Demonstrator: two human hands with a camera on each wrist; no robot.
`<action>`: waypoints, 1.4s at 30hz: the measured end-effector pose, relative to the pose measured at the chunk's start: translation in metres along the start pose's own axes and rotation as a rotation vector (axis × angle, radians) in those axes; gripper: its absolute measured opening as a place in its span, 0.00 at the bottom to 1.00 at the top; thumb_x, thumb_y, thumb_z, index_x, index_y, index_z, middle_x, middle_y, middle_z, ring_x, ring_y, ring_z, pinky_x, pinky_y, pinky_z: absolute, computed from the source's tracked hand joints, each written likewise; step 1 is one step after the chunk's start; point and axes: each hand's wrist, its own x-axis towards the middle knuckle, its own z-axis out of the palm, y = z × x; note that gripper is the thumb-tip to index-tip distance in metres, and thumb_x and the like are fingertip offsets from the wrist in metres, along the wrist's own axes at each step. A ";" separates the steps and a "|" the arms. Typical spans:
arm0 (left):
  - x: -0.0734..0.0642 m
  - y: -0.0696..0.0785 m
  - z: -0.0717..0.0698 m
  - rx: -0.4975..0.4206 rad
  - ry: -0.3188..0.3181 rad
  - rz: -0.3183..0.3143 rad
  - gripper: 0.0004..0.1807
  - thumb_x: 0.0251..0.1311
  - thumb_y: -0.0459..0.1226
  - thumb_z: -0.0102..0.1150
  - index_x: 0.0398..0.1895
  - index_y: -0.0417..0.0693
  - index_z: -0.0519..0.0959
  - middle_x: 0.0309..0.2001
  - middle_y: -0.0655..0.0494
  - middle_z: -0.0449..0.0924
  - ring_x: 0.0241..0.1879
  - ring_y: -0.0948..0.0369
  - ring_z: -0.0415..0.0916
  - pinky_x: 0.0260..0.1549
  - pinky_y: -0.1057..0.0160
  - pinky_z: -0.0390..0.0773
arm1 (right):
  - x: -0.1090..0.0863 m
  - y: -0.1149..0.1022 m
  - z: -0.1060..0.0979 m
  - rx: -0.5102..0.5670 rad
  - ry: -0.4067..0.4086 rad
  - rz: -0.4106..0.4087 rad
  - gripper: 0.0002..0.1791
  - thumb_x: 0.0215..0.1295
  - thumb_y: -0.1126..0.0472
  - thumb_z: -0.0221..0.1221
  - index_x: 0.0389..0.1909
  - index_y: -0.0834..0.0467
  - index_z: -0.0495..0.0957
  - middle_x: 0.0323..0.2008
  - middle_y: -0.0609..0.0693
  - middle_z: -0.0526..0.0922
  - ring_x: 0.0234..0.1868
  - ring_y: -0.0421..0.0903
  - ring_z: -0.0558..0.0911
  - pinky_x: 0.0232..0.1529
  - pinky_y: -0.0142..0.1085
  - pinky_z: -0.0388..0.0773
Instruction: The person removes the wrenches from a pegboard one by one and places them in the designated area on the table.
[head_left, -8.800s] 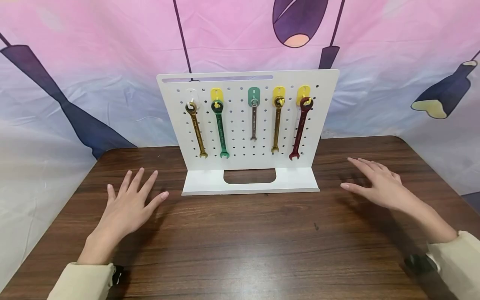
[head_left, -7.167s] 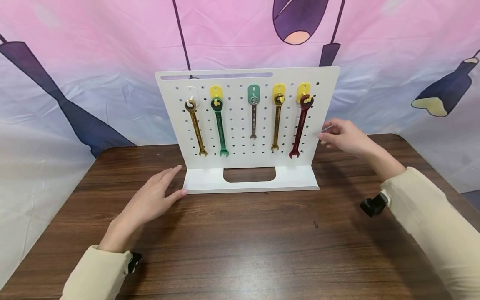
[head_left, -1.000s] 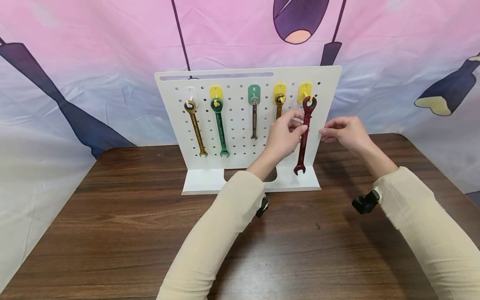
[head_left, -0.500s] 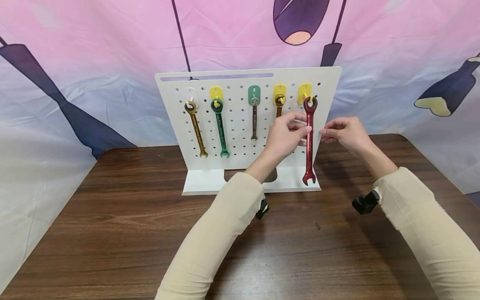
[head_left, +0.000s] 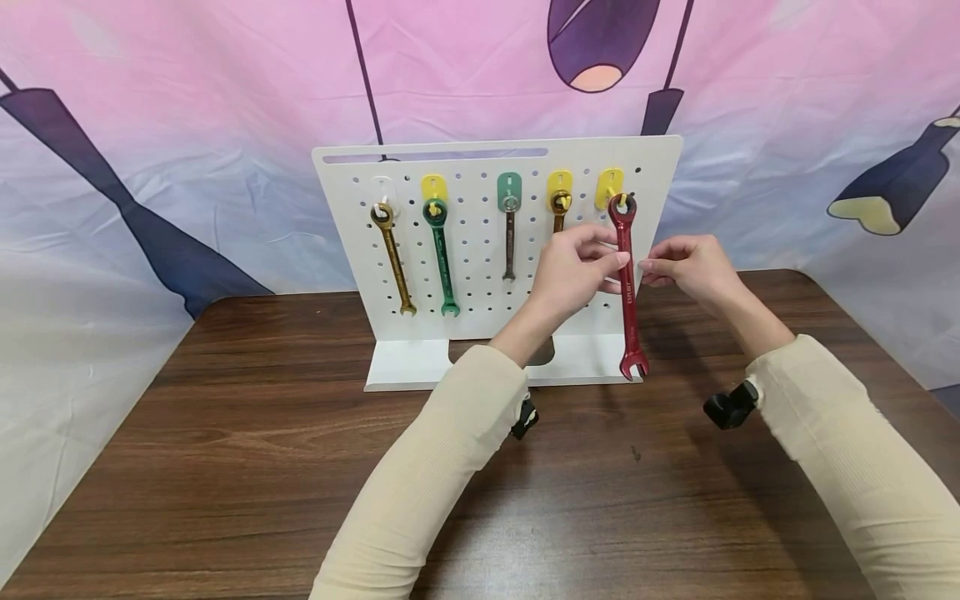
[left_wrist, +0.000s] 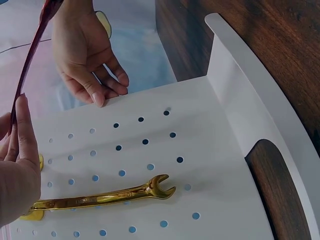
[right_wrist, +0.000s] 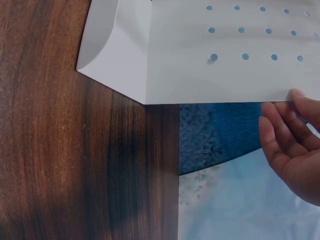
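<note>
My left hand (head_left: 566,271) pinches the dark red wrench (head_left: 628,308) by its upper shank. The wrench's ring end overlaps the tip of the far-right yellow hook (head_left: 609,185), and its open end hangs forward, away from the white pegboard (head_left: 600,150). At the board's right edge, my right hand (head_left: 697,267) pinches the panel between thumb and fingers, which shows in the right wrist view too. Behind my left hand hangs a gold wrench (left_wrist: 110,198), its lower part hidden in the head view.
Further left on the board hang a small silver wrench (head_left: 510,246), a green wrench (head_left: 442,262) and another gold wrench (head_left: 393,262). The board's base (head_left: 408,367) stands on a brown wooden table (head_left: 262,467). A printed cloth (head_left: 225,208) hangs behind.
Both hands were apart from the board at first. The right took its edge; later the left took the red wrench. Over the last second the wrench's lower end swung forward and right.
</note>
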 end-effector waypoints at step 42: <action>-0.064 -0.023 -0.058 -0.101 -0.026 -0.335 0.17 0.56 0.24 0.56 0.49 0.40 0.67 0.33 0.43 0.76 0.27 0.56 0.79 0.33 0.53 0.83 | 0.002 0.001 0.002 0.065 -0.003 0.015 0.13 0.59 0.65 0.60 0.36 0.75 0.74 0.23 0.48 0.82 0.26 0.43 0.82 0.29 0.32 0.82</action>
